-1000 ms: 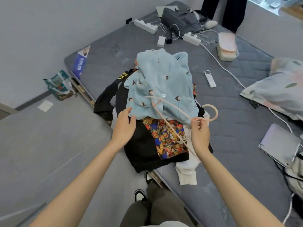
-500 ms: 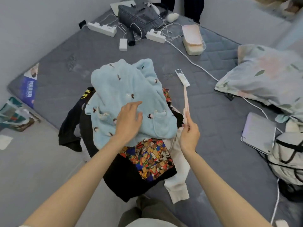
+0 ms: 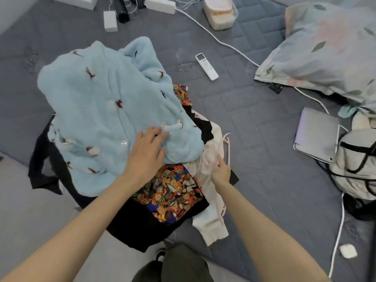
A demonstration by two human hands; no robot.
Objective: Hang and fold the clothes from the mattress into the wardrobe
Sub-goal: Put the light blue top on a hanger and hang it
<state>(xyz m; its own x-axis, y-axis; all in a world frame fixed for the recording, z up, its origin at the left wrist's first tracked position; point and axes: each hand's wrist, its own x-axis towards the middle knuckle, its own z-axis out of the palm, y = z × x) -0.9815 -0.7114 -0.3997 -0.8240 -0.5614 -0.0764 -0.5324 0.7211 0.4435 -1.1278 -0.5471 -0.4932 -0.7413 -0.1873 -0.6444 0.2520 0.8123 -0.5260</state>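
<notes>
My left grip (image 3: pixel 145 154) lies flat with fingers spread on the lower-right part of the light-blue fleece jacket (image 3: pixel 105 102), which tops the clothes pile at centre-left of the frame. My right grip (image 3: pixel 220 170) is blurred over the white sweatshirt (image 3: pixel 211 224), so I cannot tell whether it pinches anything. The pink hanger (image 3: pixel 229 148) lies just above its fingertips and right of the jacket, with its long axis running up-down in the frame, so I judge the right grip nearer. All of this rests on the grey mattress (image 3: pixel 254 119).
</notes>
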